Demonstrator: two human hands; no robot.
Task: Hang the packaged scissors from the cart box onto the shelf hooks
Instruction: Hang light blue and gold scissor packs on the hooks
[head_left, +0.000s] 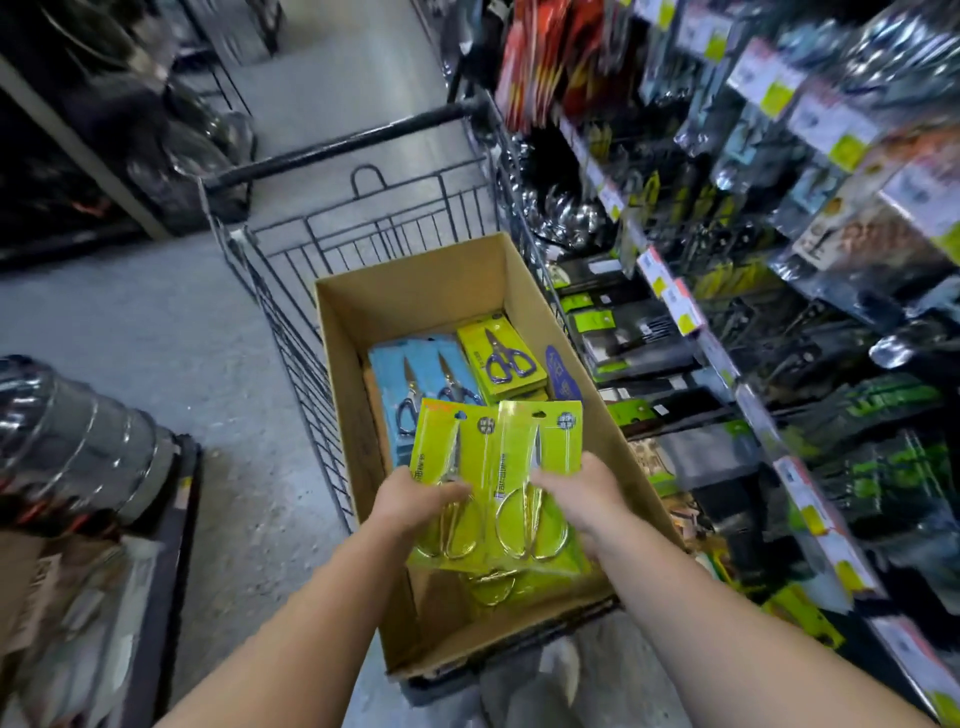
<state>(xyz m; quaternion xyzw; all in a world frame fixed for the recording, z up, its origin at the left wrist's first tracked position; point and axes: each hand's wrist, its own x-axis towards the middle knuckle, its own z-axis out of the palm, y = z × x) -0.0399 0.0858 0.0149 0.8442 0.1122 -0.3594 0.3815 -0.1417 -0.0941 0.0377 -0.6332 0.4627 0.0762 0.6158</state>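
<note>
Store aisle | left hand (415, 499) and right hand (576, 493) each grip a yellow-green scissors pack (540, 441) above the cardboard box (415, 291) in the cart (291, 291) | more packs inside | shelf hooks (727, 291) at right

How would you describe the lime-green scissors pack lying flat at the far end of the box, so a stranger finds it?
Start at the cardboard box in the wire cart. At its far end, right of the blue packs, lies a lime-green pack. Its scissors have dark handles, whereas the held packs show gold ones.
</note>
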